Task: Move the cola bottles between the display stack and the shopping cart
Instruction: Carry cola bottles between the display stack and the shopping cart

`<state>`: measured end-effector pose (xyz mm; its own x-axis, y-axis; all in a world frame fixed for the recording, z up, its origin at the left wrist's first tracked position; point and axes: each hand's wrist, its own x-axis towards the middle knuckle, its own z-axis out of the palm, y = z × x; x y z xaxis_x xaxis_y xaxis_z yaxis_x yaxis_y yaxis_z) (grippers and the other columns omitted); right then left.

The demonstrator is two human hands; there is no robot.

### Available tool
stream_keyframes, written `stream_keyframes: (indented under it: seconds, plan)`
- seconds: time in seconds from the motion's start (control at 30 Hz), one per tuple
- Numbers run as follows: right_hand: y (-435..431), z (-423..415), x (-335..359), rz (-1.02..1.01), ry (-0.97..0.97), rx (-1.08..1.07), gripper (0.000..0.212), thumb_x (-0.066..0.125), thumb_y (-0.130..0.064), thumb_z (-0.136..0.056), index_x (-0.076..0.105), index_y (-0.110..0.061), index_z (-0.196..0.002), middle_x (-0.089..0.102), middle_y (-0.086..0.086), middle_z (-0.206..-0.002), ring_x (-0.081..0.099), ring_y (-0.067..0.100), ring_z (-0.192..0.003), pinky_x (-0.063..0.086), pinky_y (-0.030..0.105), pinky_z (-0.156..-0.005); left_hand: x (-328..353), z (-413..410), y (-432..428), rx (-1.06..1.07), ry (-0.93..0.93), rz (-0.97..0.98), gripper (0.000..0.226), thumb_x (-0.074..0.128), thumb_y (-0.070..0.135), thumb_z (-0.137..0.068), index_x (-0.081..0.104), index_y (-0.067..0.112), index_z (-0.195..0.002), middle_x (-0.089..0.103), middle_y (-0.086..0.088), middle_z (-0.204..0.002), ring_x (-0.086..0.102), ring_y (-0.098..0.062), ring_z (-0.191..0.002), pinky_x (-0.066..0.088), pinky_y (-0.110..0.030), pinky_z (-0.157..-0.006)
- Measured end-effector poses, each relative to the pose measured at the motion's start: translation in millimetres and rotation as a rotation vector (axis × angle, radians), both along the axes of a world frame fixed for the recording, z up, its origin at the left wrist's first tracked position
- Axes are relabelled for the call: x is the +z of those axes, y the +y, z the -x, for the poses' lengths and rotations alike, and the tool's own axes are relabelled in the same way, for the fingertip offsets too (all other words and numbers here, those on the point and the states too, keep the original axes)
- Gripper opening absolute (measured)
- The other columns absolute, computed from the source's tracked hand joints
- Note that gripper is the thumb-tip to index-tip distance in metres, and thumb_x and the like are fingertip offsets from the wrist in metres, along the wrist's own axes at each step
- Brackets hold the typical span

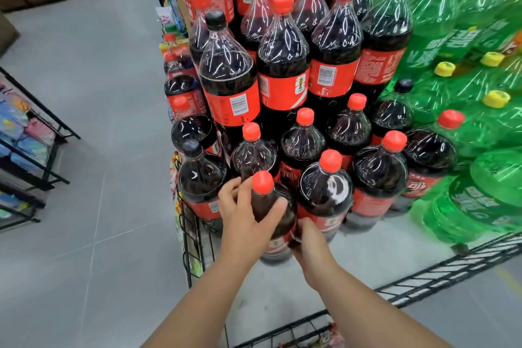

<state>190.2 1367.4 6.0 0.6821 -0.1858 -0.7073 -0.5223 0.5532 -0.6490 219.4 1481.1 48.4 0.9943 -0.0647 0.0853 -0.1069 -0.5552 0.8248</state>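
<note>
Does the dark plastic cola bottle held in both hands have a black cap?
No, the held dark plastic cola bottle has a red screw cap.

A single head-worn camera looks forward and down, close over stacked dark red-capped plastic cola bottles [282, 65].

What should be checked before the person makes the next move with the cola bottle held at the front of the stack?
1. Left hand grips the shoulder of the held bottle: ok.
2. Right hand holds it lower, at the label: ok.
3. Red cap is on the neck: ok. Whether it is tight: cannot tell.
4. Base is lifted off the shelf or stands on it: cannot tell, the hands hide it.
5. Gap to the neighbour bottle with the white print: cannot tell, they stand very close.
6. Free room in the shopping cart: cannot tell, only its wire rim shows.
</note>
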Motion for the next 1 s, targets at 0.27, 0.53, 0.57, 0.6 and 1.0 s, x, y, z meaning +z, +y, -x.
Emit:
stream_keyframes:
  seconds: [0.27, 0.53, 0.57, 0.6, 1.0]
  plan:
    - [-25.0, 16.8, 28.7, 0.21, 0.003, 0.116, 0.02, 0.049, -0.013, -0.09, 0.063, -0.013, -0.076, 0.061, 0.003, -0.073, 0.055, 0.019, -0.074, 0.052, 0.037, -0.083, 25.9, 11.5, -15.5, 0.186, 0.035, -0.027, 0.085, 0.075, 0.03, -0.081, 0.026, 0.009, -0.148, 0.024, -0.014, -0.145, 0.022, -0.019, -0.134, 0.015, -0.026, -0.108]
    - [-77.4, 42.7, 70.0, 0.481, -0.137, 0.192, 0.016, 0.057, -0.01, -0.082, 0.052, -0.015, -0.068, 0.05, 0.006, -0.072, 0.045, 0.02, -0.07, 0.036, 0.034, -0.068, 88.1, 40.9, -46.4, 0.208, -0.316, 0.003, 0.026, 0.071, 0.016, -0.081, 0.049, 0.015, -0.093, 0.042, 0.001, -0.101, 0.033, -0.011, -0.094, 0.029, -0.023, -0.085]
    - [-87.5, 50.7, 74.1, 0.569, -0.17, 0.201, 0.02, 0.056, -0.011, -0.084, 0.053, -0.012, -0.065, 0.05, 0.005, -0.069, 0.044, 0.019, -0.068, 0.036, 0.032, -0.066, 94.6, 47.0, -54.4, 0.147, -0.324, -0.032, 0.022, 0.069, 0.018, -0.083, 0.047, 0.019, -0.082, 0.047, 0.002, -0.091, 0.038, -0.014, -0.085, 0.033, -0.026, -0.077]
    - [-98.6, 60.2, 77.8, 0.677, -0.209, 0.21, 0.024, 0.055, -0.014, -0.086, 0.053, -0.008, -0.063, 0.049, 0.003, -0.066, 0.043, 0.018, -0.066, 0.035, 0.03, -0.064, 99.8, 53.7, -64.6, 0.085, -0.311, -0.064, 0.024, 0.067, 0.022, -0.085, 0.045, 0.021, -0.074, 0.051, 0.004, -0.082, 0.044, -0.015, -0.077, 0.035, -0.029, -0.07]
    - [-286.2, 203.2, 122.3, 1.168, -0.257, 0.188, 0.03, 0.049, -0.029, -0.092, 0.05, -0.015, -0.066, 0.05, -0.003, -0.061, 0.047, 0.015, -0.061, 0.031, 0.023, -0.052, 104.2, 157.4, -260.3, -0.265, 0.032, -0.167, 0.034, 0.059, 0.034, -0.092, 0.051, 0.02, -0.062, 0.055, 0.007, -0.056, 0.055, -0.019, -0.065, 0.035, -0.027, -0.057]
